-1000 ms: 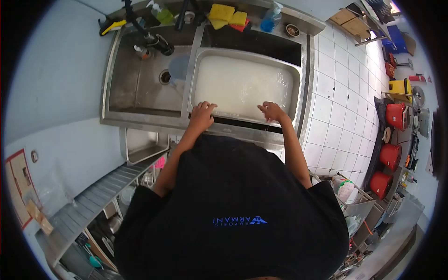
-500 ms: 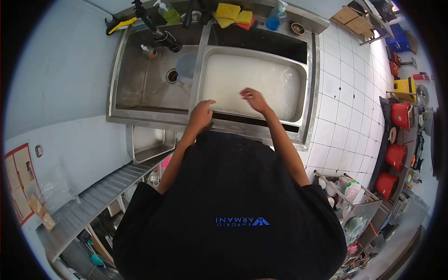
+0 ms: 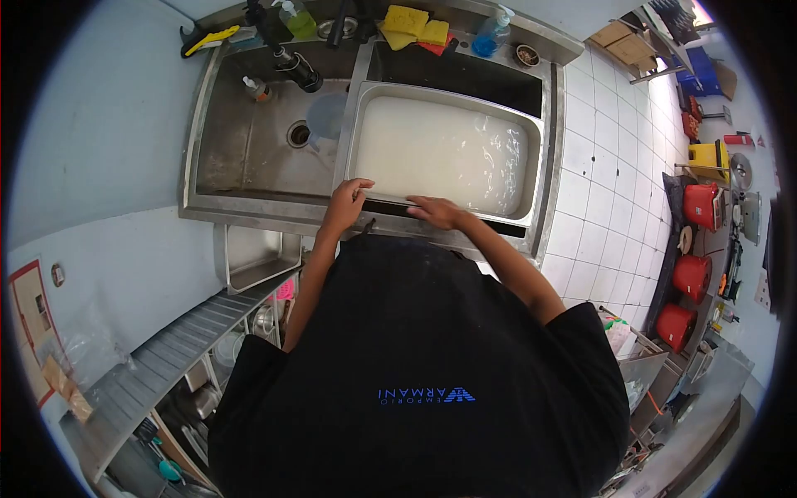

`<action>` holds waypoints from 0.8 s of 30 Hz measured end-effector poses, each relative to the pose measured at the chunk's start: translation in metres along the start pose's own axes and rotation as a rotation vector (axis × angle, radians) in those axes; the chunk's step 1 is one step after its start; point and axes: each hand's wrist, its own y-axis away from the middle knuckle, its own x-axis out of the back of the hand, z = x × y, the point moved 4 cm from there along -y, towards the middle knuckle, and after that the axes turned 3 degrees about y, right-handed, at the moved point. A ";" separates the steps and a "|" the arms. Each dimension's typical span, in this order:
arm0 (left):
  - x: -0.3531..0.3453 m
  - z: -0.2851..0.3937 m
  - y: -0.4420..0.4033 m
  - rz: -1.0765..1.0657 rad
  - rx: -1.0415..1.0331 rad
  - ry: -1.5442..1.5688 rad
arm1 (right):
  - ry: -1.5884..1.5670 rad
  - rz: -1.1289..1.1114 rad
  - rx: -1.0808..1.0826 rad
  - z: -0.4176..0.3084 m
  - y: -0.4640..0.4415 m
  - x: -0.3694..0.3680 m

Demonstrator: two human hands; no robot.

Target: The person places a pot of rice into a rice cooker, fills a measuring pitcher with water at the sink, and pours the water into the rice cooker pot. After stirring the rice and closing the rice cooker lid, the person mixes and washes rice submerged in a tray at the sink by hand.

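A large rectangular steel pan [image 3: 538, 158] of cloudy white liquid [image 3: 432, 149] sits in the right basin of a double sink. At the pan's near left corner is my left hand [image 3: 345, 206], fingers stretched over the rim and thumb apart. My right hand [image 3: 440, 212] is at the near rim, palm down with its fingers extended; whether it touches the metal I cannot tell. Neither hand visibly holds anything. Ripples catch the light on the right half of the liquid.
The left basin [image 3: 224, 166] has a drain, a black sprayer [image 3: 299, 73] and a small bottle [image 3: 256, 89]. Yellow sponges [image 3: 405, 25], a blue soap bottle [image 3: 491, 33] and a small bowl [image 3: 527, 56] line the back ledge. White floor tiles [image 3: 606, 183] lie to the right.
My right hand has moved from above the liquid back to the pan's near rim, its fingers now extended. More ripples show. My left hand stays by the corner; the view has shifted slightly.
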 end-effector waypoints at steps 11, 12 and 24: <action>-0.022 -0.004 0.008 -0.103 -0.001 0.180 | 0.272 -0.224 -0.241 0.149 0.069 0.048; -0.023 -0.005 0.009 -0.109 0.017 0.186 | 0.318 -0.145 -0.235 0.150 0.065 0.058; -0.038 0.008 0.006 -0.040 -0.311 -0.345 | 0.247 0.497 -0.251 0.111 -0.025 0.032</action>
